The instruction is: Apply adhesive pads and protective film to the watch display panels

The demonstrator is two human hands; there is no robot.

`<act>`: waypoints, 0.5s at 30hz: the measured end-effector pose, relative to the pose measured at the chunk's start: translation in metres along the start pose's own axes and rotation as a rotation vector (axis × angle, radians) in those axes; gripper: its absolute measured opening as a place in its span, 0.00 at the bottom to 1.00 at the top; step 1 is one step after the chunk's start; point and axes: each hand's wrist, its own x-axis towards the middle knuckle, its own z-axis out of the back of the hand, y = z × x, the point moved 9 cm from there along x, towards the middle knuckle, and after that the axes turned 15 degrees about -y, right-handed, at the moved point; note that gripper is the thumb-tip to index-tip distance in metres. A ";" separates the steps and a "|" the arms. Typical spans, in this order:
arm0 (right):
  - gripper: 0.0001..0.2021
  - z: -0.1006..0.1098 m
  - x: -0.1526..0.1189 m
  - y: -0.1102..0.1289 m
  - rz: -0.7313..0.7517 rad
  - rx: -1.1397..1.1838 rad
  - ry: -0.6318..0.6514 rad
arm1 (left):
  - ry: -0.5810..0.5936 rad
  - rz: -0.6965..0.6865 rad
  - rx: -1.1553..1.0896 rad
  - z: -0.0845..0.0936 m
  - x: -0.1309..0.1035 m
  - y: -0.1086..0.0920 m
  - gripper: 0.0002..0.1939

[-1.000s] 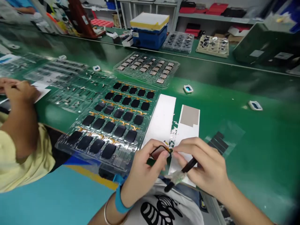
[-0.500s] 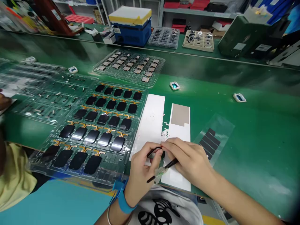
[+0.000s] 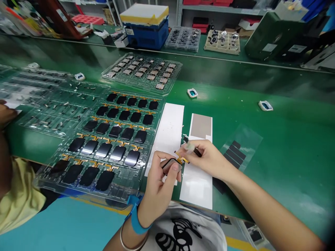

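Note:
My left hand [image 3: 160,181] grips a small rounded display screen [image 3: 170,165] at its edges, its grey face turned up. An orange flex cable [image 3: 181,159] sticks out from the screen's right side. Closed around black tweezers [image 3: 197,152] wrapped with clear tape, my right hand [image 3: 209,157] is at that cable; its fingertips and the tool's tips are partly hidden. Beneath both hands lie two white sheets; the right sheet [image 3: 199,188] carries a grey adhesive patch [image 3: 201,126], while the left sheet [image 3: 170,122] has small specks on it.
A clear tray [image 3: 125,198] of black screens with orange cables lies to the left. Behind it is a tray of small metal parts [image 3: 142,71]. Black strips in a clear sleeve [image 3: 234,155] lie at right. Another person's hand [image 3: 6,113] is at far left.
The screen has tilted so its grey face and orange cable show. My right hand has shifted slightly up and right, and the tweezers have swung upward from pointing down-left.

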 end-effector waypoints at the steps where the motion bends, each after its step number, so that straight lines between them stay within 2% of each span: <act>1: 0.09 -0.005 -0.003 0.001 -0.041 0.076 0.048 | 0.005 0.003 -0.006 -0.001 0.000 0.000 0.04; 4: 0.12 -0.017 -0.014 0.003 -0.168 0.268 0.176 | 0.009 -0.012 0.004 -0.002 0.002 -0.002 0.05; 6: 0.12 -0.021 -0.019 0.003 -0.218 0.339 0.216 | 0.013 -0.018 0.022 -0.002 0.002 -0.003 0.06; 11: 0.11 -0.018 -0.019 -0.001 -0.211 0.338 0.137 | 0.019 0.005 0.060 -0.002 0.000 0.000 0.07; 15: 0.13 -0.014 -0.021 0.000 -0.153 0.281 0.045 | 0.034 0.048 0.001 -0.003 -0.005 0.007 0.07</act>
